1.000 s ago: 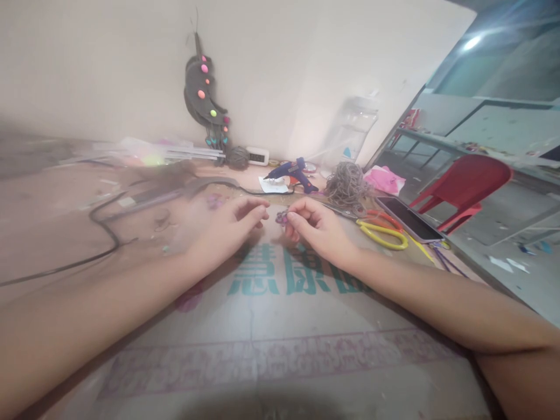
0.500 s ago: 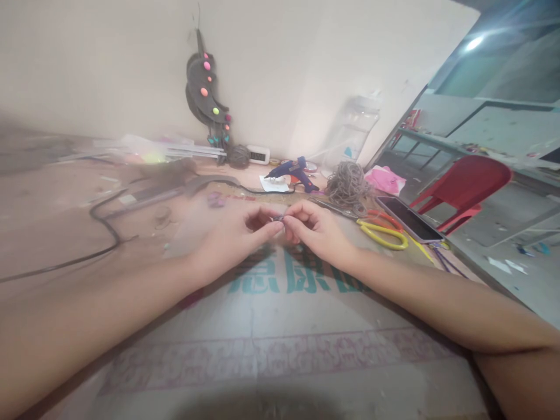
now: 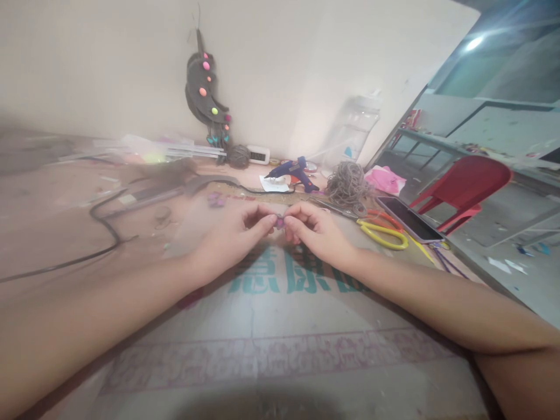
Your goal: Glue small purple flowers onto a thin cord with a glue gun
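Observation:
Between the fingertips of both hands is a small purple piece (image 3: 280, 221), too small to make out fully. My left hand (image 3: 238, 230) pinches its left side with thumb and forefinger. On the other side my right hand (image 3: 319, 230) pinches it the same way. Both hands are just above a board (image 3: 280, 318) printed with green characters and a purple border. Several small purple pieces (image 3: 216, 199) lie beyond my left hand. Scissors with yellow and orange handles (image 3: 385, 236) rest to the right of my right hand.
A blue glue gun (image 3: 293, 170), a grey yarn ball (image 3: 347, 185) and a clear bottle (image 3: 356, 131) stand toward the wall. A phone (image 3: 410, 219) lies right. A black cable (image 3: 109, 227) curves at left. A decorated grey crescent (image 3: 201, 87) hangs on the wall.
The fingertips have moved slightly apart, and the purple piece between them now shows more. Both forearms are in nearly the same place.

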The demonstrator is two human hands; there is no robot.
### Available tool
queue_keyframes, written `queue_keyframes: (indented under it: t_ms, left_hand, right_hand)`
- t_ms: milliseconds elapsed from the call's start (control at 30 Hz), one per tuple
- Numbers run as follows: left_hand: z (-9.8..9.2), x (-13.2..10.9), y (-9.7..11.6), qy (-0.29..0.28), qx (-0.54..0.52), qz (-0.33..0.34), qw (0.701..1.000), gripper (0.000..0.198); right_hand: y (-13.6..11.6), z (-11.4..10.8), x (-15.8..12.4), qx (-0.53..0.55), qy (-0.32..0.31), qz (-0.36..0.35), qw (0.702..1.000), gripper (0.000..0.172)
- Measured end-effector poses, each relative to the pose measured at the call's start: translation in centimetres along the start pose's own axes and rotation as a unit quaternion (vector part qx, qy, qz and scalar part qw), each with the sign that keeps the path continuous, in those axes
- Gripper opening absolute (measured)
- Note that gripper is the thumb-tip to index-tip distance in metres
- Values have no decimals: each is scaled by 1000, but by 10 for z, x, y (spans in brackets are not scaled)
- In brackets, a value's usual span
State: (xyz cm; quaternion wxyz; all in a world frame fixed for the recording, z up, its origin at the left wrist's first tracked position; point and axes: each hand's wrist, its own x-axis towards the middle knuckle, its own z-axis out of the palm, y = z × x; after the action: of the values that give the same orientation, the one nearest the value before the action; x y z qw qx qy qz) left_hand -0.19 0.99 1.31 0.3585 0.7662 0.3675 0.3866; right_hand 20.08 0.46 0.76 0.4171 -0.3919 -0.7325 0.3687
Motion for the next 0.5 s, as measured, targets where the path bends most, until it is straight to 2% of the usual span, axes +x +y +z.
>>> queue_keyframes:
  t_ms: [133, 500]
  left_hand:
    - [0, 0, -1, 6, -15, -1, 1000, 27]
    - [0, -1, -2, 5, -32, 15, 999, 26]
  right_hand:
    - [2, 1, 0, -1, 7, 9, 1000, 19]
    - [-5, 2, 0, 69, -44, 64, 995, 19]
